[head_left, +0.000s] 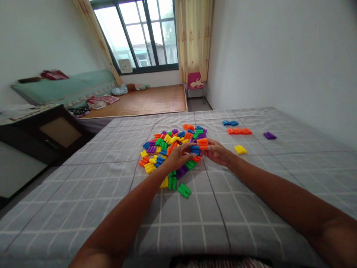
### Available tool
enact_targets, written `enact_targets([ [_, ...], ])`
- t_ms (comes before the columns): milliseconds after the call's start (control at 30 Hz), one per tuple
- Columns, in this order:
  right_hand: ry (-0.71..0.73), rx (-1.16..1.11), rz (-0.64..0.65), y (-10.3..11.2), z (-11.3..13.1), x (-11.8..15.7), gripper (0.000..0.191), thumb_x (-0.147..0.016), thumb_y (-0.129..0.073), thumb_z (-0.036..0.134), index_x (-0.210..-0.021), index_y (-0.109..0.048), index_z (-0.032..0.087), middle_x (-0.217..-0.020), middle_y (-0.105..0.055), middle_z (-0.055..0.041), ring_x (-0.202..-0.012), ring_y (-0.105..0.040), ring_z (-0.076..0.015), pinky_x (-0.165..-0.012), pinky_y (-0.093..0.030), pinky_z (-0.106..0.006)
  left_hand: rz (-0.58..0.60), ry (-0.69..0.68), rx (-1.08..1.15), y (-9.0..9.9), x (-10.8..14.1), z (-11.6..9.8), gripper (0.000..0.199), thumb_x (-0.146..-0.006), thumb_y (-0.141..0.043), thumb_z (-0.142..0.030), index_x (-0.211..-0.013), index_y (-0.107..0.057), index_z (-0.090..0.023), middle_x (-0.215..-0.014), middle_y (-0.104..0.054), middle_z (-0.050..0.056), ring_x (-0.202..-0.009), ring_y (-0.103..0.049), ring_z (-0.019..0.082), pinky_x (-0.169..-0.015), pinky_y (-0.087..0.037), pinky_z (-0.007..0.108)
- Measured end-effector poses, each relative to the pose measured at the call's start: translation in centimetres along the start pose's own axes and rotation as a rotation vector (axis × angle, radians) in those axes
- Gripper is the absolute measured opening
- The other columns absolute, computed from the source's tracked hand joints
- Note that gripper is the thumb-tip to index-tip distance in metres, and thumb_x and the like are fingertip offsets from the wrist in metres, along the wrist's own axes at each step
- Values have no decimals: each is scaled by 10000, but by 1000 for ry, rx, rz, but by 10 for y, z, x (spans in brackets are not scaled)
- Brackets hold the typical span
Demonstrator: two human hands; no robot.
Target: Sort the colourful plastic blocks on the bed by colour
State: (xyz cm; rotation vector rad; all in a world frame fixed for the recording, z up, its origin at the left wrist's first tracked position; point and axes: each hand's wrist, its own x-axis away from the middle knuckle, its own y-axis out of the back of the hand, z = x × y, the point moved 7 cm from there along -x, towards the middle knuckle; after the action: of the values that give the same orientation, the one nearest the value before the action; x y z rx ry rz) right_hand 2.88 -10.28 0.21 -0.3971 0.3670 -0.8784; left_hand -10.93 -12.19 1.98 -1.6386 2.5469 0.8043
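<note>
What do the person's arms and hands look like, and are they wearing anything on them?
The left arm and right arm are both bare: no sleeves show on them. They look slimmer at the wrists and thicker towards the elbows. The left hand and right hand have no gloves, and no watch or bracelet shows.

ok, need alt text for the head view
A person's left hand holds a blue piece beside orange pieces in the right hand, at a multicoloured pile on a grey checked cloth. To the right lie a blue cluster, orange row, purple cluster and yellow cluster; behind, a bed and window.
</note>
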Motion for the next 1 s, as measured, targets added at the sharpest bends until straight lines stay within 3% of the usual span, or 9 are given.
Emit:
enact_targets([
  [100, 46, -23, -57, 8, 10, 2, 307, -736, -697, 304, -1027, -634, 227, -1027, -692, -17, -1011, -632, -161, -979, -466, -342, -22, 47, -103, 15, 2, 8, 415, -778, -683, -346, -1151, -657, -167, -998, -695, 66, -927, -649, 223, -822, -534, 343],
  [200, 95, 85, -166, 35, 40, 0, 310, -713, -730, 323, -996, -634, 240, -1011, -687, -4, -991, -635, -149, -967, -473, -327, -104, 64, -223, 37, 6, 14, 432, -776, -682, -344, -1176, -646, -185, -1093, -680, 78, -974, -640, 234, -857, -524, 369],
  [333, 196, 477, -401, 105, 108, -4, 388, -644, -788, 334, -975, -617, 223, -1012, -680, -22, -945, -643, -160, -911, -495, -335, -157, 31, -320, 51, 9, 15, 473, -795, -659, -337, -1250, -584, -230, -1200, -642, 82, -1012, -633, 226, -888, -513, 388],
  [433, 130, 1009, -480, 154, 138, -15, 402, -633, -777, 355, -960, -617, 184, -977, -689, -70, -885, -647, -198, -846, -509, -373, -121, 24, -383, 47, 9, 15, 416, -787, -660, -310, -1191, -620, -216, -1139, -661, 79, -1003, -632, 227, -901, -502, 392],
  [567, -48, 1704, -233, 177, 119, -38, 304, -669, -714, 287, -953, -674, 187, -1010, -698, -76, -948, -627, -227, -876, -476, -356, -93, 24, -426, 42, 9, 15, 384, -781, -657, -296, -1156, -640, -213, -1070, -671, 70, -968, -633, 221, -867, -510, 372],
  [667, -185, 1960, -191, 184, 98, -45, 343, -704, -684, 295, -1043, -684, 237, -1109, -675, -76, -1042, -594, -259, -898, -457, -385, -74, 49, -444, 41, 10, 18, 383, -780, -658, -307, -1149, -642, -207, -1047, -672, 68, -930, -637, 215, -829, -519, 357],
  [767, -297, 2041, -218, 191, 90, -42, 374, -742, -659, 316, -1114, -669, 273, -1168, -647, -95, -1103, -562, -299, -900, -446, -458, -70, 53, -449, 42, 10, 18, 384, -780, -659, -309, -1148, -642, -203, -1037, -675, 65, -934, -637, 218, -838, -514, 359],
  [867, -314, 2029, -224, 200, 95, -37, 420, -751, -662, 328, -1170, -650, 302, -1224, -623, -89, -1152, -533, -312, -928, -425, -494, -61, 49, -452, 42, 10, 16, 379, -776, -660, -304, -1142, -642, -208, -1049, -674, 59, -951, -633, 220, -857, -506, 364],
  [1000, -231, 1921, -200, 208, 106, -33, 548, -712, -714, 376, -1242, -620, 274, -1263, -612, -85, -1150, -546, -282, -965, -424, -410, -51, 57, -461, 42, 9, 18, 394, -777, -660, -308, -1157, -634, -206, -1052, -670, 60, -930, -632, 216, -849, -506, 369],
])
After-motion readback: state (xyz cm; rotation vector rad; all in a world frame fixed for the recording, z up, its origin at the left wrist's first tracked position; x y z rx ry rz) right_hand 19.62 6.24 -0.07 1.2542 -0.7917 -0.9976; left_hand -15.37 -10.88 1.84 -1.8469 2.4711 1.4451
